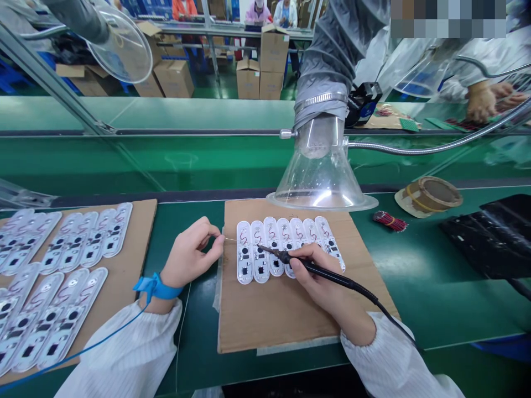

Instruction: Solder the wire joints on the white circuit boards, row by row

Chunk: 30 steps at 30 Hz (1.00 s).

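My right hand [319, 271] is closed around a black soldering iron [327, 272]. Its tip points left and reaches the second white oval piece [260, 271] from the left in a row of several; contact cannot be made out. Each piece carries a small circuit board and thin red wires. My left hand [194, 251], with a blue wrist strap [160, 288], pinches a thin solder wire [230, 239] just left of the row. The wire's free end runs toward the iron's tip. The row lies on a cardboard sheet [298, 315].
A clear fume hood [323, 182] hangs over the row's far side. More white pieces [62, 326] lie on cardboard at left. On the right are a bundle of red wires [390, 221], a tape-like roll [433, 194] and a black object [493, 235]. A co-worker's hands [483, 102] are beyond.
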Motion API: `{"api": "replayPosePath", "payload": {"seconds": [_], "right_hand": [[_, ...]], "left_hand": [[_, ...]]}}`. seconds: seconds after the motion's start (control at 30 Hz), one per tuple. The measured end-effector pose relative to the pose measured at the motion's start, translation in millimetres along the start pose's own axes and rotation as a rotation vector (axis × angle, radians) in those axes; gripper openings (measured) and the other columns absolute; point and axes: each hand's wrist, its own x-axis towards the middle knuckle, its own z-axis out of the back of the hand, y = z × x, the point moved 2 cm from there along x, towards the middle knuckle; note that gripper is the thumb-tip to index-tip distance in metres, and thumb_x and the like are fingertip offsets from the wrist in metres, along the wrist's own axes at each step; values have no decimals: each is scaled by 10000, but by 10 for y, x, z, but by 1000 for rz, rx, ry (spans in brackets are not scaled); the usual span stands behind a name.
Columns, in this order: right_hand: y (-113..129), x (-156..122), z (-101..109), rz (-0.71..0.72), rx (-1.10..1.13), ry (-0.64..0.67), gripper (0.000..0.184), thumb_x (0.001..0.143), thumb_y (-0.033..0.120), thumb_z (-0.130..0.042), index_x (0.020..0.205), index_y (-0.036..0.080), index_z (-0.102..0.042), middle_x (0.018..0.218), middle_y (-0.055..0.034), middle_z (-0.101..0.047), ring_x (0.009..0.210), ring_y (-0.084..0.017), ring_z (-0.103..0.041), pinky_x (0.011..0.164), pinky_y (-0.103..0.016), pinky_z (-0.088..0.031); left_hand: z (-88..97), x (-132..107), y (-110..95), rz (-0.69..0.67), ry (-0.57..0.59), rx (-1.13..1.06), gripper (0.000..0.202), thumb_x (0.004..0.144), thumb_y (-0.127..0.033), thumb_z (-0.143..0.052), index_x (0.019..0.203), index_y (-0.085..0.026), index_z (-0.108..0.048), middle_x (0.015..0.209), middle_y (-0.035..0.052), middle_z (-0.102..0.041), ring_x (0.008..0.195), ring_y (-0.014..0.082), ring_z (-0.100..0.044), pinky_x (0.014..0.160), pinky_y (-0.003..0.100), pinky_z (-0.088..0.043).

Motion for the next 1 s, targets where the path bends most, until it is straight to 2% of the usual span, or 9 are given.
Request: {"api": "replayPosePath", "payload": {"seconds": [0.37, 0.53, 0.63, 0.77, 1.0], "right_hand": [[56, 12, 9, -39, -37, 63, 130, 1057, 383, -699, 1063, 266, -756, 900, -29, -825, 793, -226, -787, 704, -338, -598], [51, 5, -1, -30, -37, 42, 127, 1047, 384, -708, 1040, 266, -753, 868, -27, -809, 755, -220, -769, 677, -331, -578], [49, -11, -15, -23, 26, -15, 151, 1068, 403, -688, 1035, 265, -741, 839, -17, -784, 696, -198, -733, 631, -310, -556], [85, -13, -84, -18, 90, -60, 161, 1078, 408, -685, 1011, 265, -722, 810, -5, -755, 660, -183, -701, 602, -291, -544], [173, 32, -218, -64, 77, 4, 187, 1078, 430, -684, 1031, 260, -744, 856, -27, -795, 729, -198, -743, 652, -304, -587]], "left_hand": [[-47, 4, -29, -19, 25, -12, 167, 1021, -135, -618, 878, -221, -606, 719, -61, -446, 560, 110, -435, 538, 264, -359], [4, 0, -7, -13, -56, -19, 182, 1003, -98, -622, 877, -225, -588, 725, -58, -427, 576, 117, -428, 536, 271, -352], [44, 5, 6, 4, -99, -14, 187, 989, -79, -626, 882, -227, -582, 737, -57, -419, 587, 118, -430, 539, 270, -354], [53, 8, 13, 4, -88, -15, 190, 983, -74, -623, 880, -227, -574, 746, -59, -419, 587, 116, -424, 539, 273, -348], [34, -7, 50, -15, -74, -10, 195, 974, -69, -616, 873, -227, -564, 743, -53, -442, 597, 121, -430, 551, 275, -351]]}}
